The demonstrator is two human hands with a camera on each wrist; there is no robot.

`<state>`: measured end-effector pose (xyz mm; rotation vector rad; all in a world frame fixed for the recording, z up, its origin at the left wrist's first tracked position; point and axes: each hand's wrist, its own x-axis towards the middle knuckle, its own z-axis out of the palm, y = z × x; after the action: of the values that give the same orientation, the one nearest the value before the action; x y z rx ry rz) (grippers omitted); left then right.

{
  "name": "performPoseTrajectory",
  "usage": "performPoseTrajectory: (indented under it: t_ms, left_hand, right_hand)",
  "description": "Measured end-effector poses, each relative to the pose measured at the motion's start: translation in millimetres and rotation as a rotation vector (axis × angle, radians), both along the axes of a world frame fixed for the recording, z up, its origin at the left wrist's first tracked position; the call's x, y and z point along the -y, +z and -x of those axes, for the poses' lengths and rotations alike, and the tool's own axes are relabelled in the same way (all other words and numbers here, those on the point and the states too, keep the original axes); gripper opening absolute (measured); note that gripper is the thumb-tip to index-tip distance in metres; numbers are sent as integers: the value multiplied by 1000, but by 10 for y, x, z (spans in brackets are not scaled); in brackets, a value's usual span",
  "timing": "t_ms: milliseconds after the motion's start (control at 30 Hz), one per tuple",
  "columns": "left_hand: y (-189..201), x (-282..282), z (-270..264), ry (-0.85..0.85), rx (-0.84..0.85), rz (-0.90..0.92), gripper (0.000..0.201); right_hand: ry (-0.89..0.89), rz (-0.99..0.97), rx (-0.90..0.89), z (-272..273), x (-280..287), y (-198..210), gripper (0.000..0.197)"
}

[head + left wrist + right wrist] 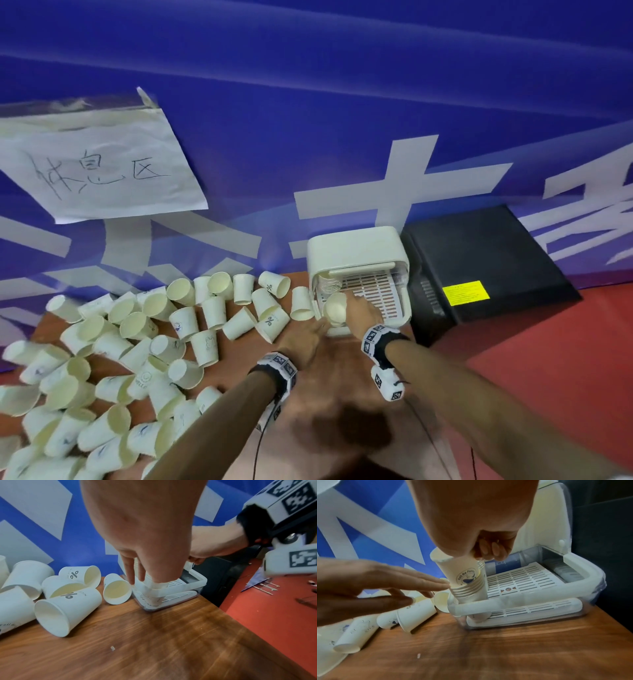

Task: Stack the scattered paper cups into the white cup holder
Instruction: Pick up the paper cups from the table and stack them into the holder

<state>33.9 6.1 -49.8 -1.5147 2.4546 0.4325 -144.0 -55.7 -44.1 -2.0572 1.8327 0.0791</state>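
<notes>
Right hand with fingers curled around the top white paper cup of a nested stack, stack standing in the white plastic cup holder left corner, left hand flat, straight fingertips touching stack's side, scattered paper cups left of them

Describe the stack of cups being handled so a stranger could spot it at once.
Find the white cup holder at the back of the wooden table, beside the black box. In its front-left corner stands a stack of nested cups, gripped from above by the right hand. Unlike the loose cups lying scattered to the left, it is stacked rim over rim.
</notes>
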Motion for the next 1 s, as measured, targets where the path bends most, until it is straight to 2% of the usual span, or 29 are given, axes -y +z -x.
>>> performPoseTrajectory:
  t_ms: [167, 267, 333, 500, 600, 667, 733, 833, 1000]
  left_hand:
    - [109, 35, -220, -46, 7, -24, 65]
    - [30, 38, -484, 43, -25, -46, 56]
    - [-54, 54, -731, 110, 55, -52, 44]
    - [-73, 77, -1276, 93, 288, -55, 40]
    - [-168, 114, -1479, 106, 307, -76, 55]
    - [-232, 128, -1530, 50, 318, -79, 54]
    - [-294, 156, -1535, -33, 318, -64, 49]
    - [-303, 189, -1455, -132, 343, -59, 42]
    - [-309, 211, -1415, -69, 268, -30, 49]
  right_hand:
    - [7, -93, -148, -201, 12, -108, 46]
    - [-24, -111, -190, -282, 1, -149, 49]
    - [-35, -113, -222, -324, -4, -163, 56]
    - [-57, -163, -227, -330, 24, -170, 77]
    - [-81, 10, -238, -365, 10, -92, 60]
    - [-8, 111, -241, -427, -31, -41, 44]
    - [93, 175, -192, -492, -75, -38, 36]
    - [220, 168, -77, -648, -155, -67, 35]
    - [310, 98, -47, -956, -200, -123, 30]
